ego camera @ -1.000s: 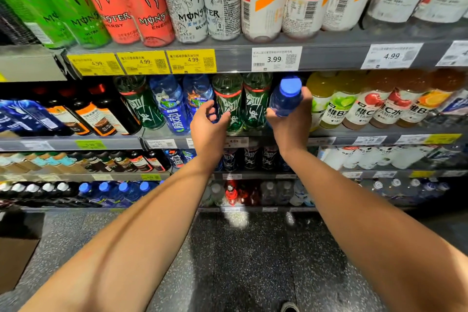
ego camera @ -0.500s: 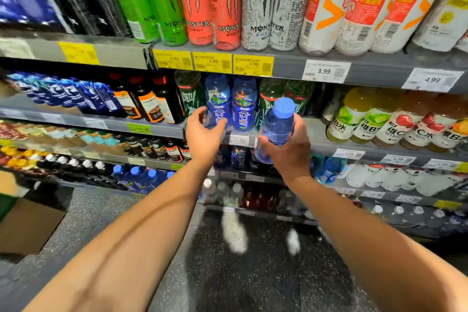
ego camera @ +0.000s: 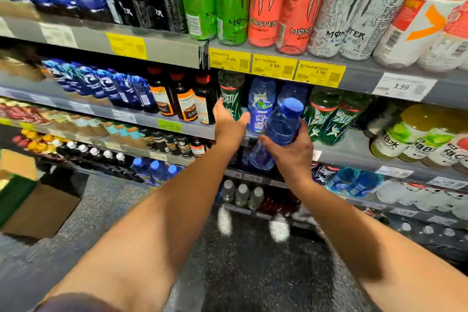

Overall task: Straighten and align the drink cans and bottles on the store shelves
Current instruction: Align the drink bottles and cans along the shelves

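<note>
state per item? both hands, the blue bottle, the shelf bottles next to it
right hand: closed around blue-capped bottle, off the shelf
blue-capped bottle: capped, tilted, held in front of the shelf
left hand: open, at the green bottle
green bottle: upright on shelf
blue labelled bottle: upright on shelf
Monster cans: upright, top shelf

Bright, even store lighting; two white glare patches on the glossy dark speckled floor [ego camera: 253, 261] below the hands; motion blur and wide-angle bending smear the edges.

Blue-capped blue bottle [ego camera: 279, 129] tilted, off the shelf [ego camera: 354, 154] front.
</note>
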Tool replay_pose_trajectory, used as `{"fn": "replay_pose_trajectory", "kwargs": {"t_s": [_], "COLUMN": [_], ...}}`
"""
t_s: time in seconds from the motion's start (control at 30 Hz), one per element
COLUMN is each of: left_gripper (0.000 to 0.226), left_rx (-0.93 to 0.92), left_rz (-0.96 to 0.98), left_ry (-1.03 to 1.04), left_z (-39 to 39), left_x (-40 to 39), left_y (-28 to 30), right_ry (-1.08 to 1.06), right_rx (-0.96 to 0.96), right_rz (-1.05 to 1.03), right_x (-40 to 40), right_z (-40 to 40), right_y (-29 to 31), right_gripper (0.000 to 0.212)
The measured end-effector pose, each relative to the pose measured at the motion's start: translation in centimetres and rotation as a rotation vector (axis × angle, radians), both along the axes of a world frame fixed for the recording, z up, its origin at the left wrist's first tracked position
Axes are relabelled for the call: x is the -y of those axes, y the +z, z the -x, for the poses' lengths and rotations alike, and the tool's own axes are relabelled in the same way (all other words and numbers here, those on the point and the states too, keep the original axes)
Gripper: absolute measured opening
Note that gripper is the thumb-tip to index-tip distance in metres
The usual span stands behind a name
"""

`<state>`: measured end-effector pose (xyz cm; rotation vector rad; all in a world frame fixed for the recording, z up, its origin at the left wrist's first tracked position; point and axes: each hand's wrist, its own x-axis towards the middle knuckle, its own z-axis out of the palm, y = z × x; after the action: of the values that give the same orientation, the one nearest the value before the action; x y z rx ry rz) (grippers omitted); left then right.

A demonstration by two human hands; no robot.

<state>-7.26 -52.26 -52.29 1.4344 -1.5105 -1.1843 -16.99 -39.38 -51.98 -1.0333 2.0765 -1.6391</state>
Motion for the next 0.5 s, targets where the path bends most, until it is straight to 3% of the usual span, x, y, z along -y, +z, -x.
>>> {"fn": "replay_pose_trajectory", "kwargs": {"t_s": [0.2, 0.4, 0.5], "left_gripper": [0.074, 0.061, 0.052], "left_rx": [0.041, 0.301, 0.309], "left_rz": [0.076, 0.203, 0.229], "left_ry": [0.096, 0.255, 0.287], "left_z": [2.0, 3.4, 3.5], "left_x": [2.9, 3.5, 3.7], "left_y": [0.0, 0.4, 0.1], "right_ry": [-0.032, -0.047, -0.046], "right_rx": [0.054, 0.044, 0.031], "right_rz": [-0.029, -0.038, -0.050], "right_x": [0.5, 1.0, 1.0], "right_z": [1.9, 3.4, 4.0], "right_y": [-0.9, -1.1, -1.2], "right_gripper": [0.067, 0.068, 0.070]}}
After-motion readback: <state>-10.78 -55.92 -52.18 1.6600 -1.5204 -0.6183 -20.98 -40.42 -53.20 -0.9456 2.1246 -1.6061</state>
